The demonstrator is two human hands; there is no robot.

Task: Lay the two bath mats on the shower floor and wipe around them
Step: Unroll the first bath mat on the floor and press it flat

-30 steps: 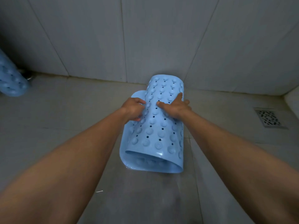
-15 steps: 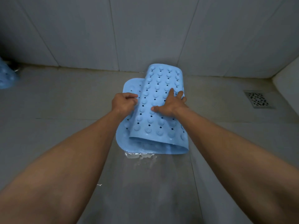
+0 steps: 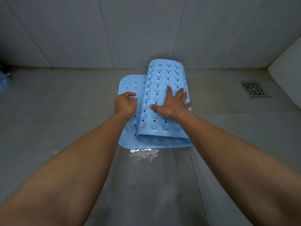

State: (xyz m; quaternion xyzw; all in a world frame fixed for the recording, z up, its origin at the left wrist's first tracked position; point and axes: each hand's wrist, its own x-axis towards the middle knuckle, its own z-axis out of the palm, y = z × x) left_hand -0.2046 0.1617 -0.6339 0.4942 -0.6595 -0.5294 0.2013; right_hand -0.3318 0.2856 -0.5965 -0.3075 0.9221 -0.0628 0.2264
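Light blue rubber bath mat with suction cups and round holes (image 3: 162,74), lying on the grey tiled shower floor (image 3: 65,103) close to the tiled wall (image 3: 130,30). Its right half is curled over, cup side up; its left half lies flat. The right hand (image 3: 172,105) is spread wide, palm pressed on the curled part. The left hand (image 3: 126,104) rests on the flat part at 9 o'clock of the curl, fingers curled; whether they pinch the mat cannot be told. One second earlier the mat was a narrower roll with little flat area showing, and the right fingers lay closer together. A film of water (image 3: 143,154) now glints at 6 o'clock of the mat. A square metal drain grate (image 3: 254,89) sits at 2 o'clock, and a second blue mat (image 3: 4,82) shows at the 9 o'clock margin.
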